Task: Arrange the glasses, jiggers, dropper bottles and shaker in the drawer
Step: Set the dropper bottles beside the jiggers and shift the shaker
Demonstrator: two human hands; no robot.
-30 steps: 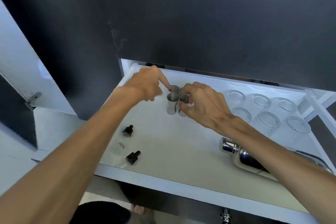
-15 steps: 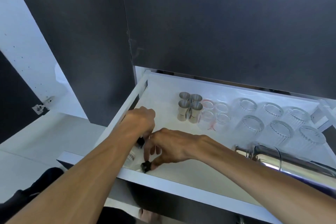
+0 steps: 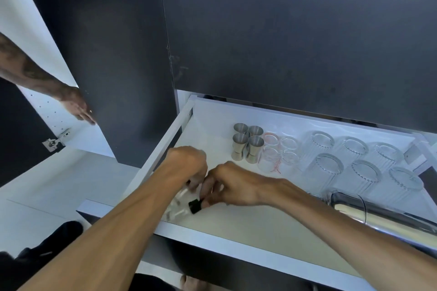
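White drawer (image 3: 236, 247) under dark cabinet fronts (image 3: 283, 42) holds four steel jiggers (image 3: 248, 145), six ribbed glasses (image 3: 354, 160), one shaker (image 3: 378, 211). My right fingers (image 3: 208, 197) pinch a dropper bottle (image 3: 186, 210) at lower centre; left fingers (image 3: 196, 182) curl, grip unclear.

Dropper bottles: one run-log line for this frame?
phase: arranging dropper bottles | left hand: on bottles | right hand: pinching black cap | jiggers: grouped upright | shaker: lying at front right

Four steel jiggers (image 3: 248, 145) stand clustered beside upturned ribbed glasses (image 3: 354, 160) (shaker (image 3: 383, 212) lying on its side), dropper bottles (image 3: 186, 208) front-left.
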